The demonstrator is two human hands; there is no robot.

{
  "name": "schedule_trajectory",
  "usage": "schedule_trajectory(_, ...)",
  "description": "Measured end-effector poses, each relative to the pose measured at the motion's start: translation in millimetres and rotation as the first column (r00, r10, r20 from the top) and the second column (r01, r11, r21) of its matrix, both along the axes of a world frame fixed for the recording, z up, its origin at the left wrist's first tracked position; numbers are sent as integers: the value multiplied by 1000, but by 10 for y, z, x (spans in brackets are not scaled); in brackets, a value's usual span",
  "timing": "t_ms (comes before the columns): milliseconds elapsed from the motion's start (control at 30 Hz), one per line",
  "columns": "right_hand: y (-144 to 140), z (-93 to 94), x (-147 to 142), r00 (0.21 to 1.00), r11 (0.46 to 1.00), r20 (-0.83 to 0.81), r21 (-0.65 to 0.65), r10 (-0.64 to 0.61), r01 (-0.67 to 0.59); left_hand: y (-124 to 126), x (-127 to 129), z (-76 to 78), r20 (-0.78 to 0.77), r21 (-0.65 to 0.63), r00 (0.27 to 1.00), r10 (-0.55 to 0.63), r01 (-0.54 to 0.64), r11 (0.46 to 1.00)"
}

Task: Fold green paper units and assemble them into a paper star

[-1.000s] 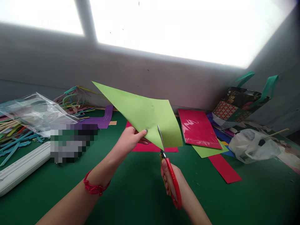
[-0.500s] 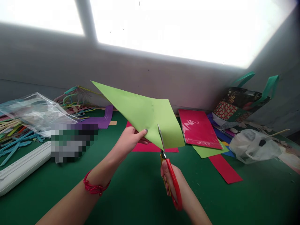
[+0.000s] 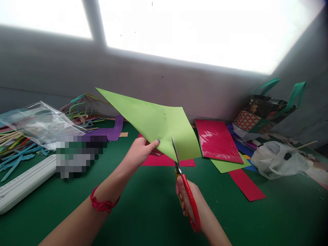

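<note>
One light-green paper sheet (image 3: 151, 121), now tilted slightly higher, is pinched by the left hand (image 3: 142, 152); red-handled scissors (image 3: 186, 191), gripped by the right hand (image 3: 191, 200), have seemingly bitten barely deeper.

Left hand (image 3: 140, 153) pinching, thumb on top, arm raised; right hand (image 3: 191, 200) gripping, fingers curled, wrist angling inward.

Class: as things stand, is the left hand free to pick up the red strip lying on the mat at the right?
Probably not. The left hand is pinching the green sheet, and the right hand with its scissors lies between it and the red strip.
</note>
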State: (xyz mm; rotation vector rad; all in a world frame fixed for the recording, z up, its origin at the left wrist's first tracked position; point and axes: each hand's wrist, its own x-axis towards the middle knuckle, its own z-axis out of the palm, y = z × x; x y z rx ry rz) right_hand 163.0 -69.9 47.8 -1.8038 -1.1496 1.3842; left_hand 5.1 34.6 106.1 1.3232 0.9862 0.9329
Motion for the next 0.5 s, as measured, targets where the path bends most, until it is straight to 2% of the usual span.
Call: schedule_trajectory(500,-33,167,1,996,1000,-84,-29,4,-6,-13,5,24,4,-1,1000,-1,2,1000)
